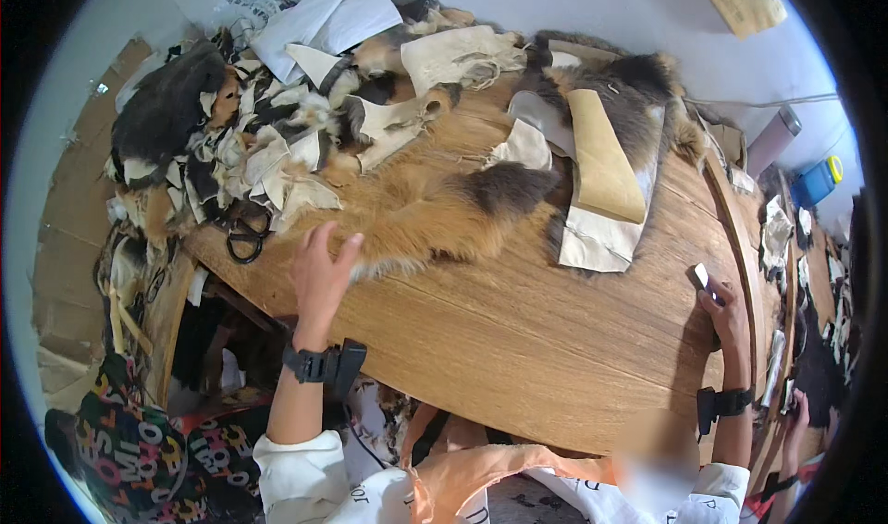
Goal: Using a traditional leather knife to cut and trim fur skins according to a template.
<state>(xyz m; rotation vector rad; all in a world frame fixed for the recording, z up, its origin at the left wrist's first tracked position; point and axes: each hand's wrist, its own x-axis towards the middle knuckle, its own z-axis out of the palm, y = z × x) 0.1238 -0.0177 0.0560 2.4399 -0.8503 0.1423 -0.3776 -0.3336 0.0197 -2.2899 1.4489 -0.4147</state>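
Note:
My left hand (321, 270) is raised at the near left edge of the wooden table, fingers apart and nothing in them. Just beyond its fingertips lies a long orange-brown fur pelt (416, 214) with a dark patch. Black-handled scissors (247, 239) rest on the table to the left of that hand. Over at the table's right side, my right hand (728, 316) is closed around a small white-and-dark block (705, 282), its exact kind unclear. A tan curved pattern piece (601, 154) lies over a grey-brown pelt with pale hide (597, 242) showing.
Fur and hide scraps (277, 145) are heaped at the far left, with white sheets (324, 15) behind. A raised wooden strip (740, 246) borders the table on the right. Beyond stand a pinkish bottle (775, 140) and a blue container (814, 184). Another person's hand (795, 422) shows lower right.

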